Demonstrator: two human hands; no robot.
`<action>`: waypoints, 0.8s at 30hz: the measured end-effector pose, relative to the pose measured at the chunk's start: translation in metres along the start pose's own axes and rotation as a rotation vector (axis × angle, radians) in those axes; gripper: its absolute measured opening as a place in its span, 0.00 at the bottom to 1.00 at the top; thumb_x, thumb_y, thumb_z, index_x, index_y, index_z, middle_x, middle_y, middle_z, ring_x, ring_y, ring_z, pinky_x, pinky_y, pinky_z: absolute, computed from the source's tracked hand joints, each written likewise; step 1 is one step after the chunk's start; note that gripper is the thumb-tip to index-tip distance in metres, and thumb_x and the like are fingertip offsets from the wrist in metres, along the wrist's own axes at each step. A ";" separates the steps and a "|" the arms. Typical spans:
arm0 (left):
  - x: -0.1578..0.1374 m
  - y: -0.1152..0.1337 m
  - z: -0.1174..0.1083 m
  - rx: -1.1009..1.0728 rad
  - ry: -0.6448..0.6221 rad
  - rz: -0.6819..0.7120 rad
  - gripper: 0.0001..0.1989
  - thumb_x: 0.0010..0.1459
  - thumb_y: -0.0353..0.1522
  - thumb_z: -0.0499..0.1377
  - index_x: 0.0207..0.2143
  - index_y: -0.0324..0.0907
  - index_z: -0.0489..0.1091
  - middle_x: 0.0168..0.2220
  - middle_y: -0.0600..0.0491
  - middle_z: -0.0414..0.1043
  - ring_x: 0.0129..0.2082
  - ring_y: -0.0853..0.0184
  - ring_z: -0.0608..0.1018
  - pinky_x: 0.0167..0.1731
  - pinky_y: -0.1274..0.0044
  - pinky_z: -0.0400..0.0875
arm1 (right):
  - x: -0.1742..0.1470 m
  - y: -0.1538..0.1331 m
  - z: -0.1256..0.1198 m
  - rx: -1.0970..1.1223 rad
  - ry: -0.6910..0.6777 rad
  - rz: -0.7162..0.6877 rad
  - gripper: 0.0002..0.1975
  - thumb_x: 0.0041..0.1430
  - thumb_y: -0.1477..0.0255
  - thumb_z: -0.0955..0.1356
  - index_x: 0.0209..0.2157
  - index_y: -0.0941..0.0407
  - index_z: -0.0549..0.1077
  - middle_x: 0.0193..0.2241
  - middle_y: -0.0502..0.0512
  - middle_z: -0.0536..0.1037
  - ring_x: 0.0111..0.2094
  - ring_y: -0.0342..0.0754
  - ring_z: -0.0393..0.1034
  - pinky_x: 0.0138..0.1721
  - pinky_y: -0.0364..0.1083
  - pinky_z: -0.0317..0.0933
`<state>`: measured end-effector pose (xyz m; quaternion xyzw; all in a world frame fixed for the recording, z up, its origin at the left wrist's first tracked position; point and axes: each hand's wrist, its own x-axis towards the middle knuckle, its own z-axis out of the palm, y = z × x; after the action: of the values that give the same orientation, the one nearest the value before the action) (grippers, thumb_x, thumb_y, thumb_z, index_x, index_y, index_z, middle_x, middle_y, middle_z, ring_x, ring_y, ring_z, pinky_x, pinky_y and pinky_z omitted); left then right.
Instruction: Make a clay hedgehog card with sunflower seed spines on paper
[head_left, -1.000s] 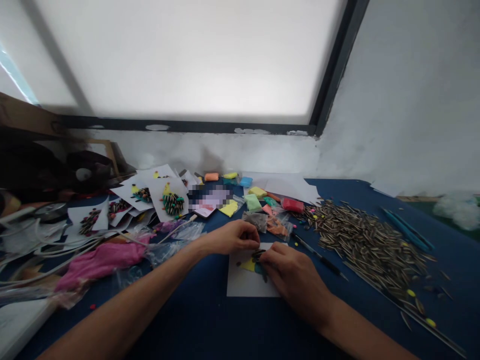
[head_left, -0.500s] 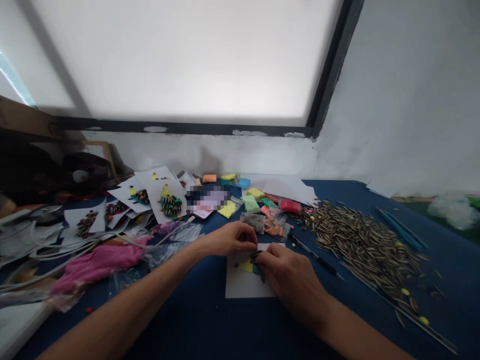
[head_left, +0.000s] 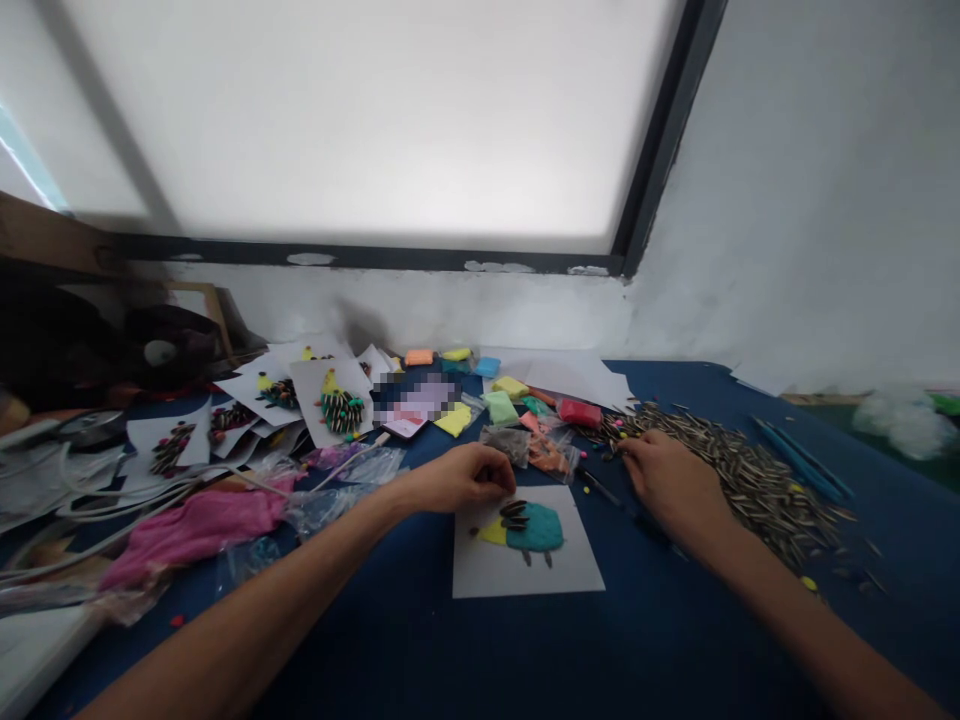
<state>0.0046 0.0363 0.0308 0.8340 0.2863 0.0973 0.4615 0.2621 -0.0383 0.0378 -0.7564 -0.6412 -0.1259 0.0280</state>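
A white sheet of paper (head_left: pixel 480 578) lies in front of me with a flat clay animal on it. Its body is blue-green clay (head_left: pixel 544 527), its pointed head yellow clay (head_left: pixel 493 531), with two grey legs below. Several striped sunflower seeds (head_left: pixel 514 515) stick in the body near the head. My left hand (head_left: pixel 471 478) is at the sheet's upper left edge, fingers bent and pinched together; what they hold is hidden. My right hand (head_left: pixel 671 488) is at the left side of the sunflower seed pile (head_left: pixel 757 475), its fingertips pinched among seeds; anything between them is too small to make out.
Behind the sheet lie bagged clay packs, including a red one (head_left: pixel 580 412), and a phone (head_left: pixel 409 415). A pen (head_left: pixel 600 487) lies near my right hand, blue tweezers (head_left: pixel 802 460) beyond the pile. Finished seed-animal cards (head_left: pixel 330 400), a pink cloth (head_left: pixel 202 525) and white cables crowd the left.
My right hand has left the clay animal and moved right and away from me to the seed pile, uncovering the blue-green body. My left hand has stayed nearly in place.
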 end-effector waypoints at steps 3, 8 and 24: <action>0.001 -0.001 0.001 -0.008 0.009 -0.006 0.10 0.51 0.26 0.57 0.38 0.37 0.71 0.27 0.56 0.64 0.26 0.72 0.65 0.24 0.82 0.58 | 0.002 0.005 0.004 -0.052 -0.030 0.001 0.13 0.63 0.72 0.61 0.35 0.56 0.78 0.36 0.60 0.75 0.37 0.52 0.72 0.26 0.44 0.53; 0.001 0.000 0.001 0.002 0.016 -0.023 0.12 0.50 0.26 0.57 0.40 0.37 0.70 0.27 0.56 0.64 0.26 0.72 0.65 0.25 0.81 0.59 | 0.004 0.003 0.002 -0.073 -0.053 -0.022 0.14 0.64 0.72 0.61 0.32 0.55 0.78 0.33 0.58 0.76 0.35 0.51 0.72 0.26 0.44 0.52; 0.001 0.003 0.002 0.035 0.020 -0.035 0.13 0.51 0.25 0.56 0.40 0.35 0.72 0.28 0.54 0.65 0.27 0.71 0.66 0.24 0.81 0.59 | 0.006 0.008 0.006 0.015 -0.047 -0.116 0.16 0.62 0.73 0.62 0.48 0.52 0.76 0.38 0.57 0.76 0.38 0.50 0.73 0.30 0.43 0.58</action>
<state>0.0072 0.0341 0.0326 0.8358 0.3068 0.0924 0.4457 0.2713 -0.0327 0.0339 -0.7204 -0.6854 -0.1050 0.0112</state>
